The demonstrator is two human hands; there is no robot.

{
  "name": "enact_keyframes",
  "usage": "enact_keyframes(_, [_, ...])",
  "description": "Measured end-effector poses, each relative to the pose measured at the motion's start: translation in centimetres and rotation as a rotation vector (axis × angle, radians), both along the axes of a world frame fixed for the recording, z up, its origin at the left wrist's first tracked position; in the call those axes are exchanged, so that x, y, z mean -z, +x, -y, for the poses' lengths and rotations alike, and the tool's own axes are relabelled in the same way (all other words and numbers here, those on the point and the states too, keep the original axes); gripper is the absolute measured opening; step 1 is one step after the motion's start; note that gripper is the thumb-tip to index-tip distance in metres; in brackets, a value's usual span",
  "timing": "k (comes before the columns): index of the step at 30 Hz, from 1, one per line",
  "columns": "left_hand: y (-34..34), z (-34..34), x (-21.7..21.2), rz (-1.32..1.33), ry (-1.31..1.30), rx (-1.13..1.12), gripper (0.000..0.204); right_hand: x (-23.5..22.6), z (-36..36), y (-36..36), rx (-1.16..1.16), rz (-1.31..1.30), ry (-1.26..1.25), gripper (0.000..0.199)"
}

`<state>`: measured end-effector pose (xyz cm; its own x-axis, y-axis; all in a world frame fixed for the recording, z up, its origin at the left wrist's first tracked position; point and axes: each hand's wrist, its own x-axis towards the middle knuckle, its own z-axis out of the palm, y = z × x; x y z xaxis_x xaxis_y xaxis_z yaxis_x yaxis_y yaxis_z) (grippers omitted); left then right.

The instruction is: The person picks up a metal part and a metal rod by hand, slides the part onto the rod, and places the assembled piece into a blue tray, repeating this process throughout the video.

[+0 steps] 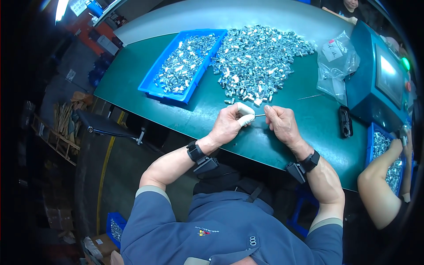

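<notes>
My left hand (pixel 229 123) is closed in a pinch, with white covers on its thumb and forefinger. Whatever lies between those fingertips is hidden. Opposite it, my right hand (pixel 282 124) grips a thin metal rod (pixel 260 115), which points left toward the covered fingers. Both hands are just above the near part of the green table (pixel 198 117). Beyond them spreads a large heap of small silvery metal parts (pixel 260 57), a few of them close to my left fingertips.
Left of the heap stands a blue tray (pixel 191 95) of similar parts. To the right are a clear plastic bag (pixel 338 62), a thin metal pin (pixel 311 96), a black object (pixel 346 121) and a teal machine with a screen (pixel 388 73). A co-worker's arm (pixel 382 181) reaches over another blue tray (pixel 370 145).
</notes>
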<state>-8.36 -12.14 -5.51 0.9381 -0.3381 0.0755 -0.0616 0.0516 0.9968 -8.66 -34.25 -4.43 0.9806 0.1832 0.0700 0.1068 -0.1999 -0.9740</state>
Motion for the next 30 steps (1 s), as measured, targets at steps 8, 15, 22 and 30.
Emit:
enact_keyframes(8, [4.7, -8.9, -3.1, 0.299, 0.327, -0.326, 0.012, 0.1, 1.3, 1.2, 0.204, 0.049, 0.120, 0.048])
enact_keyframes(15, [7.7, -13.8, -6.0, 0.756, 0.919, -0.488, 0.035, 0.1, 1.0, 0.8, 0.182, 0.052, 0.112, 0.046])
enact_keyframes(22, [4.5, -6.4, -2.4, 0.756, 1.034, -0.133, 0.022, 0.6, 0.5, 0.8, 0.055, 0.054, 0.064, 0.032])
enact_keyframes(30, [2.3, -3.9, -3.7, 0.818, 0.750, -0.101, 0.018, 0.5, 0.1, 0.5, 0.048, 0.030, 0.047, 0.023])
